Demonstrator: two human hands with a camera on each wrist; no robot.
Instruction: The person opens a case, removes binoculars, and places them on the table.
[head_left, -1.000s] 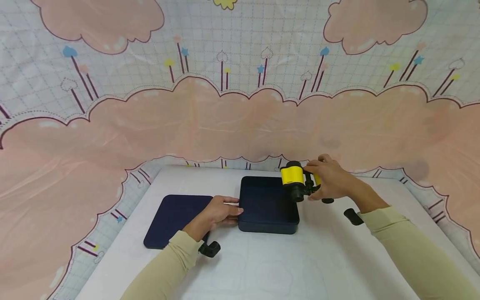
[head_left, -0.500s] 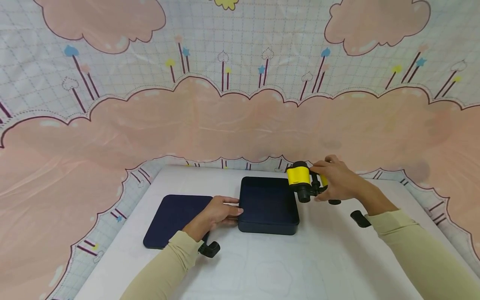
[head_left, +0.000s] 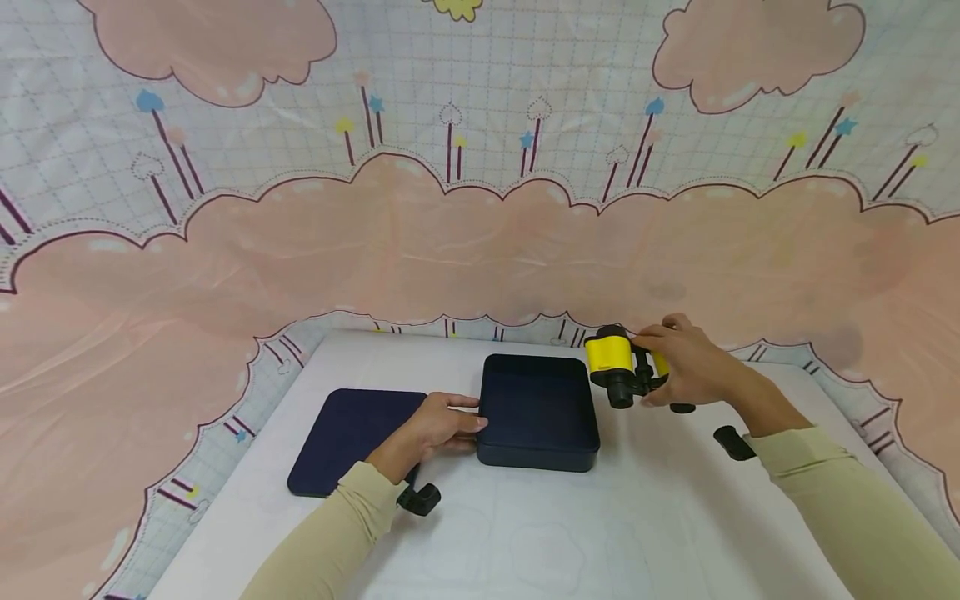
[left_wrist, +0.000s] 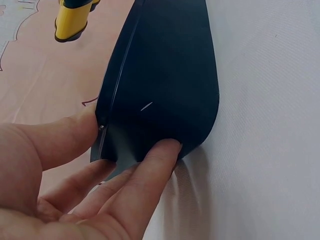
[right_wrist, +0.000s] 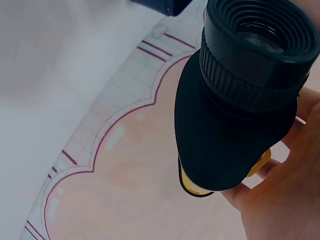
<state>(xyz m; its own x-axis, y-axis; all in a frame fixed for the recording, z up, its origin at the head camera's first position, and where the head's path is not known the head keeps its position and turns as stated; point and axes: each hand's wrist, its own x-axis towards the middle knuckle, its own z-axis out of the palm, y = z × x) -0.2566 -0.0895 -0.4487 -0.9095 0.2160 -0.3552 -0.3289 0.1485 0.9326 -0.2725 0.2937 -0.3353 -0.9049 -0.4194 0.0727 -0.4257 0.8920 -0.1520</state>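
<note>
In the head view my left hand [head_left: 435, 427] touches the left wall of a dark navy, open-topped box [head_left: 538, 412]. Up close in the left wrist view, the thumb meets the rim and the extended fingers [left_wrist: 162, 160] rest against the outer wall. My right hand [head_left: 693, 364] grips yellow and black binoculars [head_left: 611, 353] above the table, to the right of the box. One eyepiece [right_wrist: 260, 55] fills much of the right wrist view, where fingers are partly hidden behind the binoculars. No objects are visible inside the box in the head view.
A flat navy lid [head_left: 352, 437] lies left of the box, partly under the left forearm. The white table [head_left: 517, 533] ends at a patterned curtain [head_left: 420, 258] behind. Black wrist mounts [head_left: 420, 499] sit on both wrists.
My right hand has carried the binoculars rightward, from over the box's right edge to beyond it. The left hand and the box stay nearly in place.
</note>
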